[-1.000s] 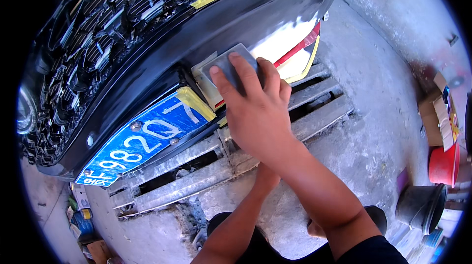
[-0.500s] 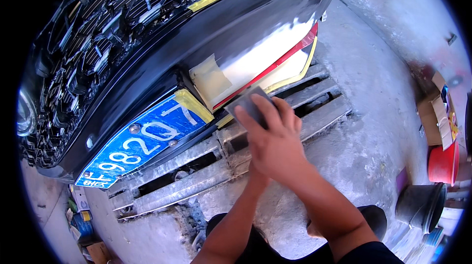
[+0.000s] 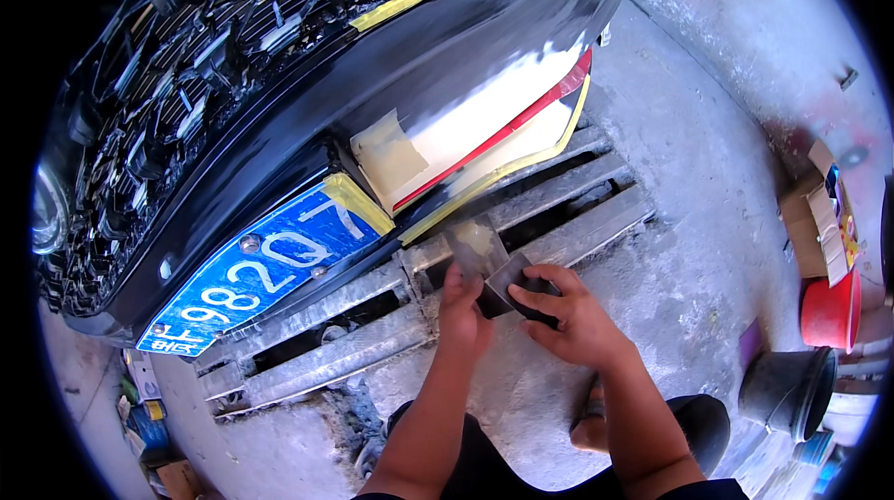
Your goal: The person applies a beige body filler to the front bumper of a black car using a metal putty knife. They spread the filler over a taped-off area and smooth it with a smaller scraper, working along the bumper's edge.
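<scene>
Your left hand and right hand were bare, forearms unsleeved; you wore dark trousers.

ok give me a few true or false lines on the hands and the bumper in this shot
1. Both hands meet over the grey slatted drain grate. True.
2. The right hand is pressed flat against the black car bumper. False: it is off the bumper, on a dark flat spreader.
3. The left hand holds a scraper blade smeared with pale filler. True.
4. The blue number plate lies on the ground. False: it is on the bumper, yellow tape along its edge.
</scene>
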Action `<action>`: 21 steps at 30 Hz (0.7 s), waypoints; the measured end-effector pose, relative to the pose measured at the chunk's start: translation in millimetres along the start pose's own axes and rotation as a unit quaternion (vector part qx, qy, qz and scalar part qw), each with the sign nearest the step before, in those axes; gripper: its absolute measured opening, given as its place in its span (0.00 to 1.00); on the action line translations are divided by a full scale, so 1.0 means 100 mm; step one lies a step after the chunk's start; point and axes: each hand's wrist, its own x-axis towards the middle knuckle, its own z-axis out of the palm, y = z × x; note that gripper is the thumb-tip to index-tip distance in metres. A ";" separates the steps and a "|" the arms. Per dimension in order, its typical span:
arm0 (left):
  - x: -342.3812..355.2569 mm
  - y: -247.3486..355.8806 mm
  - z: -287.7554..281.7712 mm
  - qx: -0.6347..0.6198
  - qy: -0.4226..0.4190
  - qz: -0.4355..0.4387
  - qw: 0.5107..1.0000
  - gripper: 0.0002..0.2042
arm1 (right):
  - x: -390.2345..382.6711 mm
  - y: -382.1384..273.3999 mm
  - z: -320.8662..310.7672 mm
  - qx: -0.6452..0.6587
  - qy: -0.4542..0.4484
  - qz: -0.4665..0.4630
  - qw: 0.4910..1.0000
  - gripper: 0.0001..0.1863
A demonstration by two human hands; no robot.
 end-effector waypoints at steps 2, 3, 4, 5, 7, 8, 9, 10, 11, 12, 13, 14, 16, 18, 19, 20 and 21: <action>0.01 0.02 -0.02 0.001 0.005 -0.002 1.000 0.21 | -0.03 0.10 -0.04 -0.030 -0.015 0.008 0.999 0.27; 0.01 0.03 -0.04 0.001 0.004 -0.005 1.000 0.21 | -0.04 0.15 -0.07 -0.045 -0.023 0.012 0.999 0.27; 0.01 0.04 -0.04 0.001 0.002 -0.009 1.000 0.21 | -0.05 0.21 -0.10 -0.060 -0.040 0.022 0.997 0.27; 0.01 0.07 -0.03 -0.006 -0.016 -0.015 1.000 0.21 | -0.07 0.27 -0.15 -0.076 -0.056 0.033 0.995 0.27; 0.01 0.13 0.02 -0.018 -0.051 -0.026 0.998 0.21 | -0.09 0.39 -0.21 -0.042 -0.069 0.068 0.994 0.26; 0.01 0.15 0.01 -0.016 -0.058 -0.030 0.998 0.21 | -0.10 0.45 -0.23 0.010 -0.067 0.091 0.994 0.25; 0.00 0.17 0.00 -0.014 -0.065 -0.033 0.997 0.21 | -0.09 0.50 -0.22 0.062 -0.066 0.114 0.989 0.25; -0.01 0.20 -0.02 -0.012 -0.071 -0.036 0.997 0.21 | -0.05 0.54 -0.20 0.153 -0.033 0.125 0.980 0.25; -0.03 0.21 -0.05 0.002 -0.064 -0.055 0.996 0.21 | 0.01 0.56 -0.18 0.243 -0.003 0.136 0.960 0.25; -0.05 0.22 -0.09 0.015 -0.057 -0.074 0.995 0.22 | 0.09 0.57 -0.17 0.331 0.027 0.147 0.932 0.26; -0.09 0.23 -0.12 0.029 -0.049 -0.092 0.994 0.22 | 0.14 0.54 -0.16 0.433 0.031 0.164 0.886 0.27; -0.13 0.27 -0.10 0.037 -0.049 -0.119 0.991 0.23 | 0.19 0.53 -0.12 0.484 0.033 0.162 0.859 0.27; -0.23 0.33 0.04 0.054 -0.049 -0.173 0.982 0.25 | 0.28 0.54 -0.06 0.581 0.037 0.159 0.798 0.28; -0.37 0.40 0.12 0.105 -0.026 -0.173 0.979 0.26 | 0.35 0.46 0.05 0.644 -0.007 0.170 0.746 0.29; -0.44 0.44 0.12 0.109 -0.021 -0.182 0.977 0.27 | 0.36 0.48 0.15 0.655 -0.023 0.174 0.735 0.28; -0.50 0.47 0.14 0.112 -0.014 -0.190 0.975 0.27 | 0.38 0.47 0.22 0.665 -0.043 0.180 0.724 0.28; -0.56 0.51 0.18 0.120 0.001 -0.191 0.974 0.27 | 0.41 0.45 0.27 0.691 -0.065 0.161 0.701 0.27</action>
